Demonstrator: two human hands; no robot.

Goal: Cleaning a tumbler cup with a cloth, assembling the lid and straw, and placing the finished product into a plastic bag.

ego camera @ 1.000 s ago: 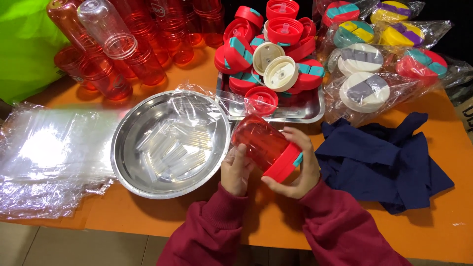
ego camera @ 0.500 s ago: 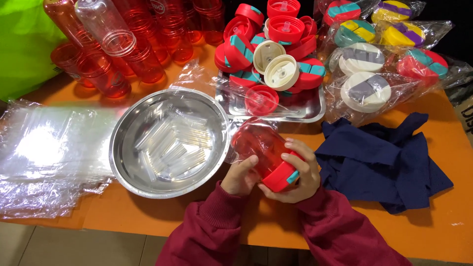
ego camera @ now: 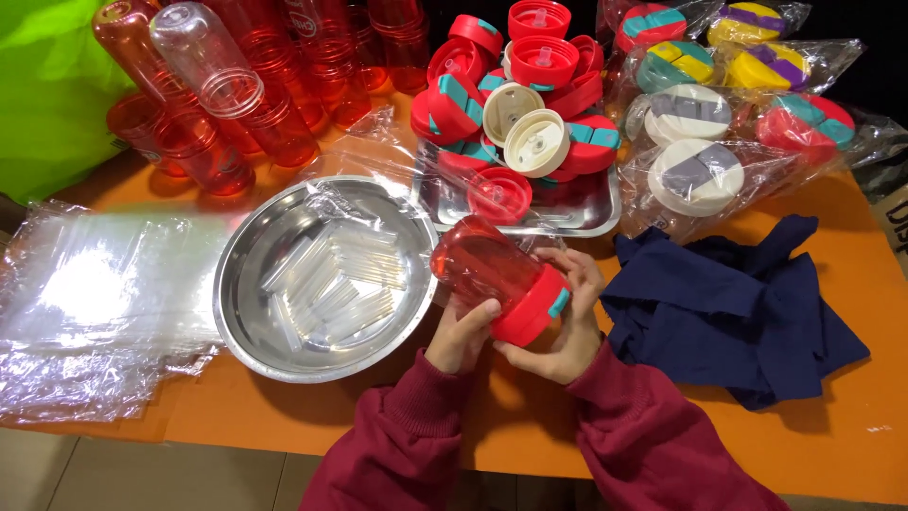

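Note:
A red translucent bottle (ego camera: 482, 265) with a red lid and teal tab (ego camera: 535, 305) lies tilted above the orange table, its base pointing toward the steel bowl. My left hand (ego camera: 461, 336) grips it from below near the lid. My right hand (ego camera: 567, 317) wraps the lid from the right side. Both sleeves are dark red. The round steel bowl (ego camera: 248, 308) just left of the hands holds several clear plastic straws (ego camera: 333, 289).
A steel tray (ego camera: 591, 216) behind the hands is piled with red, teal and cream lids. Bagged lids (ego camera: 700, 170) lie at the back right. Red bottles (ego camera: 246, 95) are stacked at the back left. Clear plastic bags (ego camera: 95, 303) sit left, a dark blue cloth (ego camera: 738, 303) right.
The bottle has tilted and shifted slightly toward me between my hands; my fingers have moved around the lid. Everything else on the table stays put.

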